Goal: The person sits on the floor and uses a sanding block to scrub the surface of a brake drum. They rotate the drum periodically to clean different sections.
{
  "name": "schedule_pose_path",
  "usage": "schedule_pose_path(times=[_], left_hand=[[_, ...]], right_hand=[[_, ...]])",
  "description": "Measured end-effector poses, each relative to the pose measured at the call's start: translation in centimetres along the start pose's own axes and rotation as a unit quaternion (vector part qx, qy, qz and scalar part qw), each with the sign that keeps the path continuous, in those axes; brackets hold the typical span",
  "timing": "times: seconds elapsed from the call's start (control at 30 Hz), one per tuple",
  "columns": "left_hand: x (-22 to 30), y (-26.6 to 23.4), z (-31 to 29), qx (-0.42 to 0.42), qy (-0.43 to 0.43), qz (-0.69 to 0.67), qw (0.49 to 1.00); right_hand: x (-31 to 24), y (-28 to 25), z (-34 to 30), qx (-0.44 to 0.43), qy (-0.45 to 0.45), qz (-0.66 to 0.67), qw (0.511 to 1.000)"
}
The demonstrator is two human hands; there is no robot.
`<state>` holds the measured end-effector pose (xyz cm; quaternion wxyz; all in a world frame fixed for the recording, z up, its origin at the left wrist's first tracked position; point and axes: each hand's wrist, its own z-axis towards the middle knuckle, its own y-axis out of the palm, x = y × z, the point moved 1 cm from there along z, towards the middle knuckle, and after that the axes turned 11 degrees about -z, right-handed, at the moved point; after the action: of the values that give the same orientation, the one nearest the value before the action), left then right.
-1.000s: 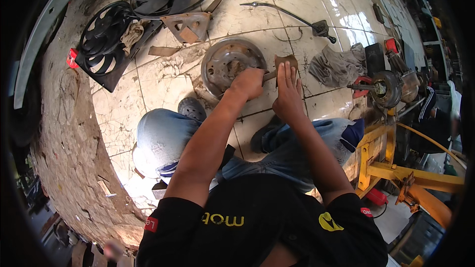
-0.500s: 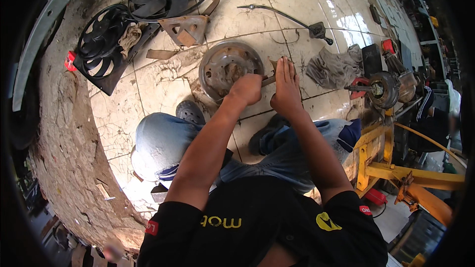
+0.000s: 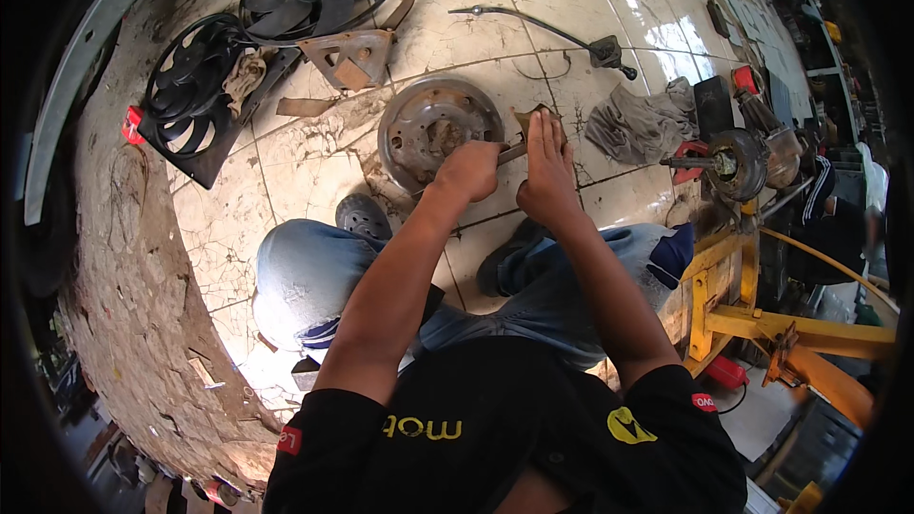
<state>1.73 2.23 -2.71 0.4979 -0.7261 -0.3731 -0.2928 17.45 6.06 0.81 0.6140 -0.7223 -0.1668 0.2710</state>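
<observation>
- Round metal disc [image 3: 440, 124]: flat on the tiled floor [image 3: 314, 181], centre of the clock.
- Left hand [image 3: 468, 171]: toward five o'clock, fist closed round a narrow bar [image 3: 512, 153].
- Right hand [image 3: 547, 167]: between three and four, fingers straight and together over a brown flat piece [image 3: 524, 118]; whether it grips cannot be told.
- Bar: spans between the hands, its far end apparently beneath the right.
- Grey cloth [image 3: 643, 124]: three o'clock, beyond the right hand.

Bar: narrow, flat, dull metal [image 3: 512, 153]; slanted, near end enclosed by left hand [image 3: 468, 171] | Sheet: thin, brown [image 3: 523, 120]; partly covered by flat right hand [image 3: 549, 171], beside bar's far end.
</observation>
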Motion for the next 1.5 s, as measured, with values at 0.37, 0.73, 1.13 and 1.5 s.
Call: schedule_pose_path(times=[0.37, 0.73, 1.13, 1.5], left_hand=[[2.2, -0.9, -1.0, -0.012, -0.001, 0.001, 1.000], [1.3, -0.1, -1.0, 0.017, 0.024, -0.013, 0.999], [0.9, 0.4, -0.7, 0.012, 0.010, -0.016, 1.000], [1.7, -0.6, -0.6, -0.024, -0.024, -0.010, 0.999]], right_hand=[[0.3, 0.1, 0.4, -0.005, 0.029, -0.006, 1.000], [-0.6, -1.5, 1.6, -0.039, 0.037, -0.028, 0.998], [-0.5, -1.2, 2.1, -0.035, 0.038, -0.047, 0.998], [4.2, -1.0, 2.9, 0.000, -0.095, 0.105, 0.990]])
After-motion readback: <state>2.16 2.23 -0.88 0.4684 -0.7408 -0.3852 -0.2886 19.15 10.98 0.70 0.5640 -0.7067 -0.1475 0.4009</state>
